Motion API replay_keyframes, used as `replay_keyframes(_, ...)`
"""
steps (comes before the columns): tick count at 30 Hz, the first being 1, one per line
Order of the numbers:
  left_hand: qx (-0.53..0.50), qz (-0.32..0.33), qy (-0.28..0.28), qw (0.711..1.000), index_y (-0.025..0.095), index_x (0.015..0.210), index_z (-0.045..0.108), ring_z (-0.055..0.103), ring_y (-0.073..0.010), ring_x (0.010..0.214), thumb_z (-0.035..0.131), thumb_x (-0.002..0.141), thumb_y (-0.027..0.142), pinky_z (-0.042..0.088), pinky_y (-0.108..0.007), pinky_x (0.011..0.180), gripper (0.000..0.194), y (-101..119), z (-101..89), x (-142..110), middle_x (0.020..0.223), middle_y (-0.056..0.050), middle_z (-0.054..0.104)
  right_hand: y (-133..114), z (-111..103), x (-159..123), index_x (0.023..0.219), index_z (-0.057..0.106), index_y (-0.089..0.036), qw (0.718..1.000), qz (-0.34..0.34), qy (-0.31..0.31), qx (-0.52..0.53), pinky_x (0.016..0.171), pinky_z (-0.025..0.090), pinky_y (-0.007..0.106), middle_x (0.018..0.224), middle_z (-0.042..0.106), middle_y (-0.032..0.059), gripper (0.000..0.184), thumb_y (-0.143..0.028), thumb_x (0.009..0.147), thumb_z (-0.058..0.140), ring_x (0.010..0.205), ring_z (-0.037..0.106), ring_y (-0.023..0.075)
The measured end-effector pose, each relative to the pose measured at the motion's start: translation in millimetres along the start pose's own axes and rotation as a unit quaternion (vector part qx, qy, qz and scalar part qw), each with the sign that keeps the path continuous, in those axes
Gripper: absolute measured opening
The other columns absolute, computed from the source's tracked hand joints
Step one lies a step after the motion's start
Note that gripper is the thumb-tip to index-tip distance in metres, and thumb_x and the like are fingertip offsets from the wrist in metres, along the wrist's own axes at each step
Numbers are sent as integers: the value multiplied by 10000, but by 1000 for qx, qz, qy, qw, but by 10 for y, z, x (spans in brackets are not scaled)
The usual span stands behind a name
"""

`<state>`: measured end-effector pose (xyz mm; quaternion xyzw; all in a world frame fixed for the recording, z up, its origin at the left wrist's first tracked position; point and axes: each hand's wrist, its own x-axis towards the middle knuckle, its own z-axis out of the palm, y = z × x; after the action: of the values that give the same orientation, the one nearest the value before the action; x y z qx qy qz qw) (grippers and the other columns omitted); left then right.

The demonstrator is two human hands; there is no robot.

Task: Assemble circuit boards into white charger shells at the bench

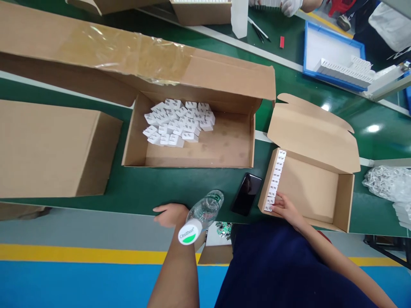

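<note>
The person's right hand [284,207] is down in a small open cardboard carton [334,201], its fingers [275,202] bent and touching the near end of a tight row of white plug adapters [275,179]. Whether they are gripping the row or only pressing on it, I can't tell. The row stands along the carton's left wall, and the carton's lid [311,130] is folded back towards the far side.

The left hand [170,215] lies at the near edge of the green worktop [192,184], fingers relaxed and spread a little, holding nothing. A clear water bottle [203,211] lies just beside it across the wrist, its white cap [188,234] towards the person. Between the bottle and the small carton, a black smartphone [246,193] lies face up on the worktop.

Further along, a large open carton [192,141] holds a loose cluster of white plug adapters [178,122] towards its far side, with its taped flap [128,60] thrown back. Another cardboard box [48,147] sits at the left edge.

Across the far worktop, a co-worker's gloved hand [290,6] shows at the top edge, near a blue tray [334,55] holding rows of white parts [346,70].
</note>
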<state>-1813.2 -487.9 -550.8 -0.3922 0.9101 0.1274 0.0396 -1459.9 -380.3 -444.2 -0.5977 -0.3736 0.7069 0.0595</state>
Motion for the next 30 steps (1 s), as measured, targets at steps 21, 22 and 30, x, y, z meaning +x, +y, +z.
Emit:
replay_keyframes(21,-49,-4,-29,998,128,1120,601,652,-206,943,502,961,425,541,-423,853,351,-45,5,3,1033,-86,661,-113,-180,-241,1207,501,-217,948,-130,-6,-290,642,560,396,837,662,37,671,-508,660,760,682,672,227)
replay_keyframes(22,-47,-3,-32,998,127,1119,600,653,-206,938,495,964,423,544,-421,846,350,-46,1,4,1028,-86,661,-216,-187,-285,1133,539,-220,936,-155,13,-317,595,545,384,784,645,33,561,-508,692,734,640,653,225)
replay_keyframes(30,-45,-4,-48,998,120,1124,591,656,-205,927,462,978,406,544,-410,834,346,-7,-81,-50,1016,-91,658,-1856,849,439,1104,646,-207,752,-392,-49,-528,1002,449,464,1232,610,116,263,-203,899,482,1171,549,296)
